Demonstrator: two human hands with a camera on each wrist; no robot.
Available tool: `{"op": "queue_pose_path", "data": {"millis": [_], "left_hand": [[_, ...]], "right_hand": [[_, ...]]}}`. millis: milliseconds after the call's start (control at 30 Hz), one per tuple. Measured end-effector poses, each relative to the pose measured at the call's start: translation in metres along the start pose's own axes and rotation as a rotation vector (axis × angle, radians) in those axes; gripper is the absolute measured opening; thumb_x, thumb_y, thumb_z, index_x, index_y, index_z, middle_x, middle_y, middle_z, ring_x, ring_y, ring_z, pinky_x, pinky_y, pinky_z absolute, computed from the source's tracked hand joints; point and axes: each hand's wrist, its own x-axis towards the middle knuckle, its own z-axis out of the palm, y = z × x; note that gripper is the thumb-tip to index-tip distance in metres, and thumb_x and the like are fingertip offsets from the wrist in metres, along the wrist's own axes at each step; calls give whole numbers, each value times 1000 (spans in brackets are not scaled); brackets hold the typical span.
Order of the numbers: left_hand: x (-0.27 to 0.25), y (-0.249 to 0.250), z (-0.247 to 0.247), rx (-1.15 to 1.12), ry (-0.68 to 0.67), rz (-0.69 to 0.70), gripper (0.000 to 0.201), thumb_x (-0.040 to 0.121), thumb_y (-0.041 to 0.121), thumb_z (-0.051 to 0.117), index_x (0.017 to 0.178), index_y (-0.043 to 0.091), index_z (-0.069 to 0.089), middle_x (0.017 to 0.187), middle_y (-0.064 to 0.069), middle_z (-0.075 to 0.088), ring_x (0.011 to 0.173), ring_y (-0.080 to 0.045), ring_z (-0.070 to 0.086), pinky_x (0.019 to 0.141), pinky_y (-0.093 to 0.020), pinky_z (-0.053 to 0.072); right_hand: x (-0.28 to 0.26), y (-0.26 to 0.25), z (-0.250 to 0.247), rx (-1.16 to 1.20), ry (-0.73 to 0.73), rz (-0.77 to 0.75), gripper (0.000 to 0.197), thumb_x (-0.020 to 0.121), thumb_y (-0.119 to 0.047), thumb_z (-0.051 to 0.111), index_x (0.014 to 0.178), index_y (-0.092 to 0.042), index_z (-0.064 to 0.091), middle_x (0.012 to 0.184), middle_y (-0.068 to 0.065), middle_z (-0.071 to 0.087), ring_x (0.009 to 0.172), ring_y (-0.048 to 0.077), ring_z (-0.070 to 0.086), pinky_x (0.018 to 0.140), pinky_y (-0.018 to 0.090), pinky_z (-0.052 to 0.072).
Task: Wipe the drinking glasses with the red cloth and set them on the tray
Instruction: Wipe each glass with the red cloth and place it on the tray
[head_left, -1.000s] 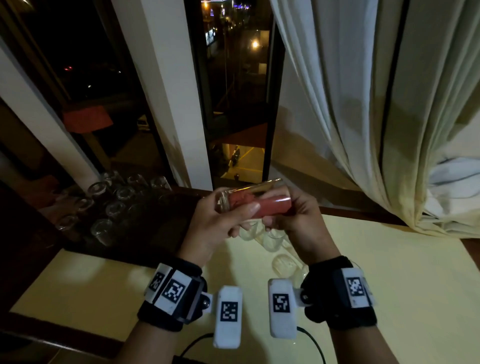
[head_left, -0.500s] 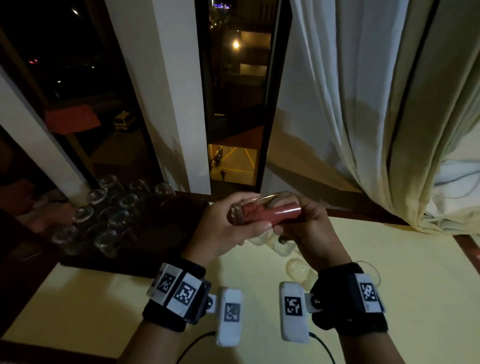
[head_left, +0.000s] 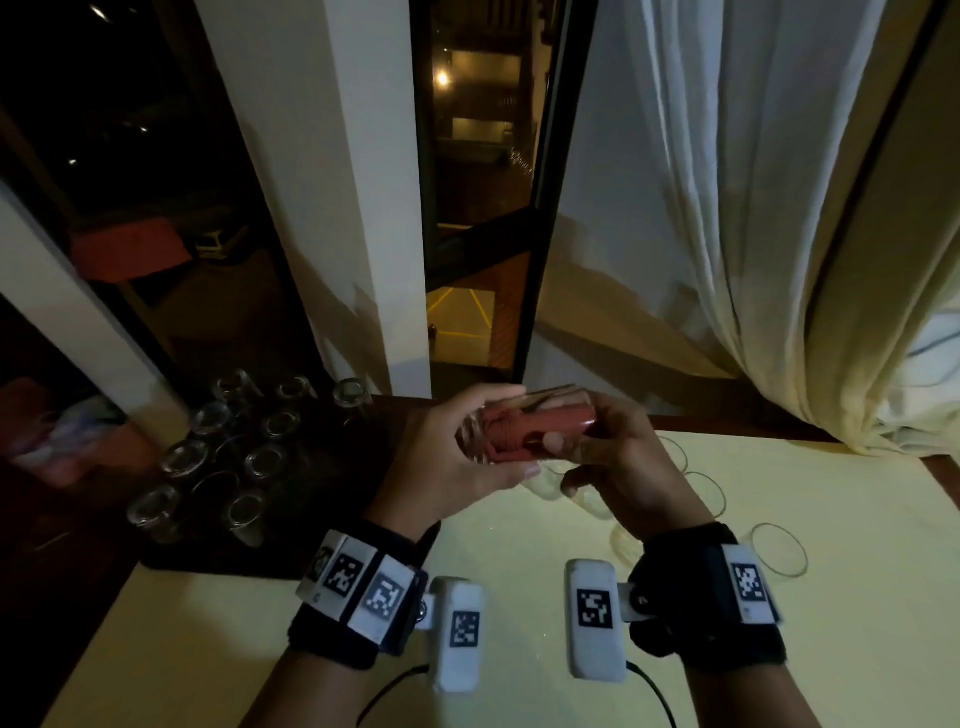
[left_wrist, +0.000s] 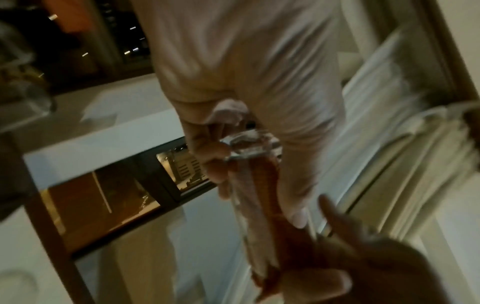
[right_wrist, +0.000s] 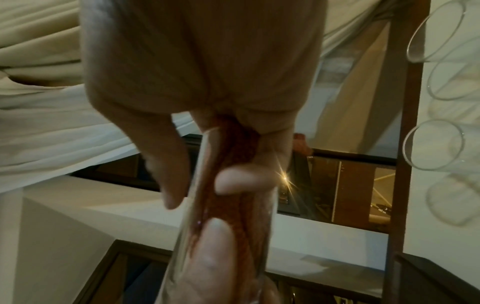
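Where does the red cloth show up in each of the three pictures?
Head: red cloth centre, inside the held glass.
Left wrist: lower middle, running down the glass.
Right wrist: centre, inside the glass.
Shared landmark: lit window gap.

Clear glass (head_left: 524, 431) sideways, red cloth (head_left: 540, 423) stuffed inside; dark tray (head_left: 332, 519) of glasses left.
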Motion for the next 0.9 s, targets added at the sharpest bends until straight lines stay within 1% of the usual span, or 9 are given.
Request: {"op": "queue_pose_path", "data": {"millis": [67,133,200,267,367,533,667,767,900], "left_hand": [[-4,-7,0,-8,-6,12,68,60,20,95,120,33,64,108,15,71,99,0,68,76,-16,55],[-7,-4,0,-233,-43,-134,69,56,35,92,118,27,64,99,5,75,70,-8,70,56,-17,51],[-7,-4,-1,-462,-57,-268,75,50,47,91,113,15,64,82,-9,73,38,-7,51,36,-16,35],[-4,-3,-5,-506,-10,-290,80,45,54,92,107,9,66,75,-11,68,33,-7,41,32,-16,29],[-2,5,-13,-311,-9,-187,63,54,42,86,109,17,69,81,-1,71,45,-10,56,39,-19,42],[-7,-7,-8,-153,-37,-75,68,53,33,92,116,33,67,111,12,72,102,-8,70,83,-28,59],[-12,-11,0,-295,-49,-245,68,48,42,88,112,33,65,104,1,72,72,-13,70,63,-22,54],[-13,-12,-5,-332,42,-271,65,49,45,85,108,26,67,96,-6,71,56,-10,61,49,-19,47],[-17,-12,-18,-70,28,-91,62,58,27,94,113,38,66,108,10,72,94,-2,69,75,-17,55]], "right_hand": [[0,-1,3,-15,20,-35,30,66,-4,75,95,-6,71,80,13,68,61,18,60,42,24,42],[-1,-1,9,33,18,-146,28,64,10,69,82,-11,75,72,10,69,57,17,60,45,24,44],[-2,0,16,74,32,-213,45,58,28,61,70,-14,75,72,9,72,62,19,66,51,28,51],[-2,1,18,88,34,-216,45,56,29,62,70,-12,73,80,8,74,72,21,69,56,32,56],[-4,-1,19,46,-6,-91,31,61,8,71,89,-5,68,90,9,71,75,22,66,55,29,54],[-5,-3,16,0,55,4,35,57,5,73,91,-5,72,74,12,65,55,17,55,42,22,40],[-3,1,19,-61,107,-83,49,56,27,59,66,-18,76,70,12,71,62,22,61,48,26,48],[-3,11,23,-33,91,-73,45,60,32,61,77,-8,73,76,10,73,69,21,66,56,29,54],[-1,20,22,58,5,79,41,64,12,75,104,4,66,86,12,70,67,18,64,48,25,48]]}}
